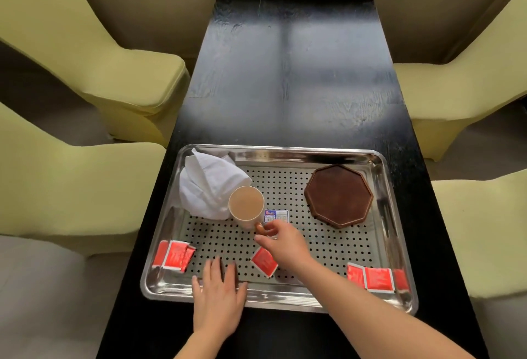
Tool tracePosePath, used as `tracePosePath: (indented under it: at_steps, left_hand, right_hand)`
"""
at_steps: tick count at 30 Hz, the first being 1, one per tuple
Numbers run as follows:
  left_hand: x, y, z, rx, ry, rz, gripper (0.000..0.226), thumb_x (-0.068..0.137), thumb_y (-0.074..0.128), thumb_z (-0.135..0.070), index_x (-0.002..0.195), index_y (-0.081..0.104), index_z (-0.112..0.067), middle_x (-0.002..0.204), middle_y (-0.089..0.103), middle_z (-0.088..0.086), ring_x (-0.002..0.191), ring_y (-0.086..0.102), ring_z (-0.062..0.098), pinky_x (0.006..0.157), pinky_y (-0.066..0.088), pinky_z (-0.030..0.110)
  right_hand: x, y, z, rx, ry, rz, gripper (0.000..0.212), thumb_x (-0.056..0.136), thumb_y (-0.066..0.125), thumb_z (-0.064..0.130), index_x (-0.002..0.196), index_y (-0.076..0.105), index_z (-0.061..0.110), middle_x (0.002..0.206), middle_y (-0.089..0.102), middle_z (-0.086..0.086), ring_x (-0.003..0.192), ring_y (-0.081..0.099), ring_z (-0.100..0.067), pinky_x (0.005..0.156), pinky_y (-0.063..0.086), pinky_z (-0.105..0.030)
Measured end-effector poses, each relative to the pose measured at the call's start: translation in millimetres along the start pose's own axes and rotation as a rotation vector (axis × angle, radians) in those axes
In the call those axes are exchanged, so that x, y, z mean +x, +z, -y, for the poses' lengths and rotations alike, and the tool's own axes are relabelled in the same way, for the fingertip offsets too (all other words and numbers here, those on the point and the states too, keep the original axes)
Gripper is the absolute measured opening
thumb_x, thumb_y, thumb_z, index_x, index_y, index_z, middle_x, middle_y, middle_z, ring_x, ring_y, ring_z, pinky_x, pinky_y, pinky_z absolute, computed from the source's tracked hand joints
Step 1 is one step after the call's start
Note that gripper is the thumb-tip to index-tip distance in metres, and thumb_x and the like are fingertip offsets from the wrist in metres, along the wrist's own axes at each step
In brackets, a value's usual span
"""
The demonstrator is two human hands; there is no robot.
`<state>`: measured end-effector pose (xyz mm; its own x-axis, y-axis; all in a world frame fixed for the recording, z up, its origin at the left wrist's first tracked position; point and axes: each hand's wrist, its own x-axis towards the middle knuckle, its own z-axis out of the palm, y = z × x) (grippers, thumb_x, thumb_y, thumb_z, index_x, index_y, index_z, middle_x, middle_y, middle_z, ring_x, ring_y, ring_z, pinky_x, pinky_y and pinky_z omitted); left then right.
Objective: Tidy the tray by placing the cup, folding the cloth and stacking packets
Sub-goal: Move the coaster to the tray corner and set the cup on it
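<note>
The cup (246, 207), filled with a light brown drink, stands on the holed floor of the steel tray (285, 150), and its brown handle (259, 227) points toward the right hand (281, 240). That hand's thumb and fingers curl around the handle, touching it, though whether they have closed firmly on it cannot be told. Just past the fingertips, beside the cup's base, lies a small blue and white packet (276, 216). A crumpled white cloth (209, 186) sits against the cup's far left side, up in the tray's left back corner. Right of the fingers, well apart, a dark brown eight-sided coaster (338, 195) rests near the back right corner. Under the right wrist lies a single red packet (264, 261). The left hand (218, 294) lies flat, fingers spread, over the tray's near rim, gripping nothing. Left of those fingers is a cluster of red packets (172, 255); another cluster of red packets (376, 277) lies in the near right corner. The tray sits on a black table (291, 73) between yellow-green chairs (85, 45).
</note>
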<state>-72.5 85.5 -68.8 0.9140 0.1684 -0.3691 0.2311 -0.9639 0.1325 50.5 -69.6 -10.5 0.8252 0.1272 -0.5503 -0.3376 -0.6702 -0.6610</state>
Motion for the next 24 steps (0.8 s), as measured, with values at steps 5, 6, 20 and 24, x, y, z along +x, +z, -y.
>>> tracePosePath:
  at_steps: [5, 6, 20, 24]
  left_hand:
    - [3.2, 3.9, 1.6, -0.005, -0.022, 0.060, 0.062, 0.098, 0.029, -0.058, 0.153, 0.027, -0.029, 0.165, 0.015, 0.008, 0.152, 0.004, 0.027, 0.118, 0.013, 0.053]
    - [2.8, 3.3, 1.3, -0.002, -0.022, 0.062, 0.062, 0.098, 0.029, -0.058, 0.153, 0.026, -0.029, 0.165, 0.014, 0.008, 0.153, 0.004, 0.027, 0.118, 0.012, 0.053]
    - [1.4, 4.9, 2.0, -0.010, -0.007, 0.058, 0.061, 0.098, 0.034, -0.056, 0.153, 0.030, -0.029, 0.164, 0.019, 0.009, 0.152, 0.007, 0.028, 0.116, 0.018, 0.056]
    - [2.6, 6.4, 2.2, 0.012, -0.015, 0.072, 0.061, 0.098, 0.024, -0.058, 0.154, 0.017, -0.033, 0.165, 0.007, 0.005, 0.153, -0.003, 0.024, 0.119, 0.012, 0.052]
  right_hand:
    - [6.1, 11.7, 4.9, -0.014, -0.003, -0.041, 0.021, 0.093, 0.065, 0.037, 0.083, 0.065, 0.019, 0.093, 0.071, -0.001, 0.088, 0.065, -0.019, 0.076, 0.049, -0.034]
    - [5.3, 12.5, 4.6, 0.003, -0.009, -0.049, 0.023, 0.093, 0.065, 0.036, 0.078, 0.063, 0.020, 0.089, 0.071, -0.001, 0.085, 0.064, -0.019, 0.074, 0.049, -0.033]
    - [-23.5, -56.5, -40.3, 0.296, 0.054, -0.275, 0.006, 0.091, 0.070, 0.034, 0.092, 0.074, 0.030, 0.087, 0.075, 0.005, 0.087, 0.070, -0.018, 0.082, 0.058, -0.044]
    - [-19.4, -87.2, -56.1, 0.369, 0.082, -0.409, 0.007, 0.091, 0.071, 0.031, 0.085, 0.073, 0.028, 0.081, 0.074, 0.002, 0.089, 0.071, -0.027, 0.084, 0.059, -0.048]
